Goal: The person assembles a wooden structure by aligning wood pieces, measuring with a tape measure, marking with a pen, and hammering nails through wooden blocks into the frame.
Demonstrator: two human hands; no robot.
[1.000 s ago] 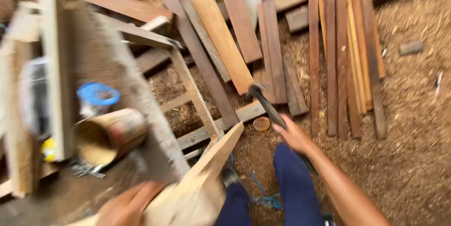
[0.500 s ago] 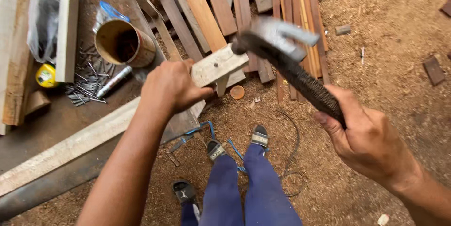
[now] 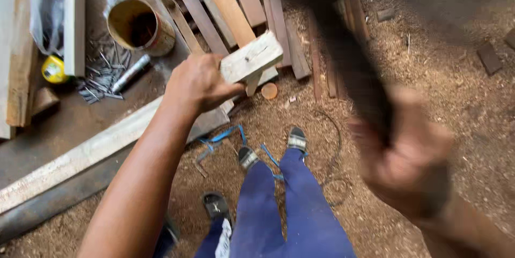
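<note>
Pale wood fills the middle of the view: a short block (image 3: 252, 60) sits on the end of a long plank (image 3: 102, 145) that runs down-left across the desk (image 3: 70, 118), and the left hand (image 3: 198, 83) is closed on the block's near end, fingers wrapped under and thumb on top, as it was half a second ago. The right hand (image 3: 410, 156) has changed most. Earlier it was sharp, gripping a dark hammer with the head above the block; now it is a blur at the right, clenched round the dark hammer handle (image 3: 348, 70), which streaks up toward the top edge, so the head cannot be made out. The view has also shifted a little, and the block now lies lower and further right in the picture than before. On the desk behind the left hand stand a yellow can (image 3: 140, 27), a scatter of nails (image 3: 99, 83) just beside it, and a yellow tape measure (image 3: 53, 70) near the left edge. Loose boards (image 3: 236, 6) lie on the sawdust floor (image 3: 456, 91) beyond the block, and blue trousers (image 3: 289, 204) show below.
</note>
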